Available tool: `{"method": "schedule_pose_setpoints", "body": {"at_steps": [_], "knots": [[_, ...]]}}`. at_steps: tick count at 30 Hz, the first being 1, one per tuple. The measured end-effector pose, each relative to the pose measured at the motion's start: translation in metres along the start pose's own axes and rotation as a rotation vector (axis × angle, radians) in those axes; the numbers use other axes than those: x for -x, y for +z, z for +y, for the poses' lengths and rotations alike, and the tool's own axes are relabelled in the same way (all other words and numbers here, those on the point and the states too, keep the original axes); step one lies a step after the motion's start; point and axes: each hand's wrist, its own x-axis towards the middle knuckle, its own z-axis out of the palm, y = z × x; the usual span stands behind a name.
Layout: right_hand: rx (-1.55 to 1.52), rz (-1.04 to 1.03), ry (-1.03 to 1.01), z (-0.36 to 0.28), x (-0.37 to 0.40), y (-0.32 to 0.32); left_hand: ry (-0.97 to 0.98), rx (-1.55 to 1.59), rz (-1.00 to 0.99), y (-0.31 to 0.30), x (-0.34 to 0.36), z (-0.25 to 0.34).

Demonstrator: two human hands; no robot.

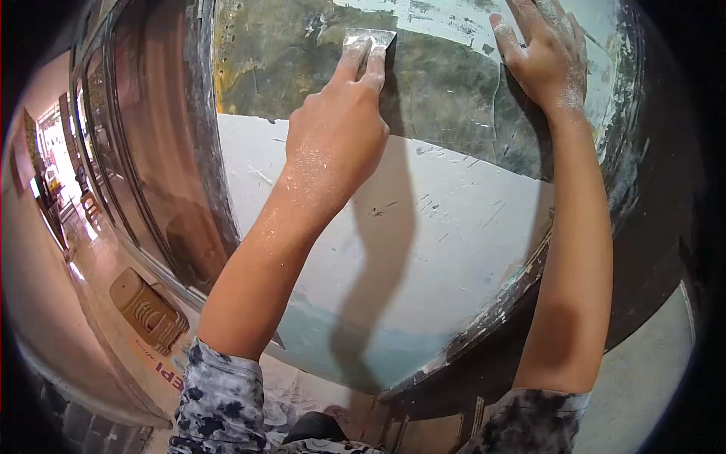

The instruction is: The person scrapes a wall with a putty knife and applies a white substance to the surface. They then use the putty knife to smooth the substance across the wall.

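My left hand point(340, 113) grips a scraper point(370, 35), two dusty fingers pressed along its thin flat blade. The blade's edge lies against a painted panel point(423, 219), and its handle is hidden by the hand. Bare dark grey-green patches point(446, 98) show across the upper part of the panel, bordered by pale paint above and below. To the upper right, my right hand point(546, 57) rests on the panel with its fingers apart, holding nothing. White dust coats both hands and wrists. Scratches and small chips mark the pale paint.
A framed glass pane point(159, 113) runs along the left side of the panel. Stacked brown plastic stools point(149, 312) stand on the floor below left. Farther off, a chair point(91, 206) stands near a bright opening. The panel's worn lower edge point(484, 325) slants up rightward.
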Motion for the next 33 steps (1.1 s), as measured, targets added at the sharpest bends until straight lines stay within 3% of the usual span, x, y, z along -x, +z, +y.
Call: {"method": "schedule_pose_setpoints", "body": {"at_steps": [30,33], "knots": [[-0.05,-0.028,0.047,0.005,0.0,0.0,-0.052,0.005,-0.027,-0.013,-0.021,0.009],[-0.068,-0.01,0.035,0.006,0.0,0.004,0.031,-0.027,-0.031,-0.01,-0.016,0.003]]}}
